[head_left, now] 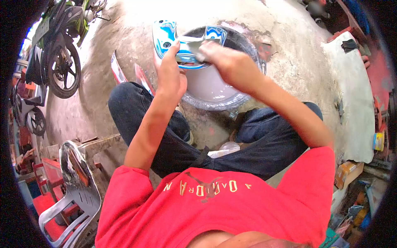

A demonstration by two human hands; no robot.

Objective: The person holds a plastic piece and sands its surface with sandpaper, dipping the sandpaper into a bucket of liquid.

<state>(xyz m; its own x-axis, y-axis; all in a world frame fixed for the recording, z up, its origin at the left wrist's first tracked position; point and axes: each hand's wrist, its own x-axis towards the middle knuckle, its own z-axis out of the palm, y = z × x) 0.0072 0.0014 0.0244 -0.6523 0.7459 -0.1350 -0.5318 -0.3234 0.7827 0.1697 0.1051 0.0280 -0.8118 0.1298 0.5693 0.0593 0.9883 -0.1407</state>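
Observation:
My left hand (169, 74) grips the near left side of a glossy blue-and-white plastic motorcycle panel (166, 32), with the thumb on its upper face. The panel is U-shaped and has a dark round hole in its left arm. My right hand (231, 64) is closed around a thin grey piece that looks like sandpaper (194, 48), pressed on the middle of the panel. Both hands are above a round grey basin (215, 106) holding cloudy water (206, 84). The right fingertips are partly blurred, and the panel's underside is hidden.
Two red-and-white panels (118, 68) lie on the concrete floor left of the basin. Motorcycles (62, 62) stand at the far left. A worn plastic chair (80, 186) is at lower left. On the right are a pale sheet (351, 103) and a cardboard box (348, 173).

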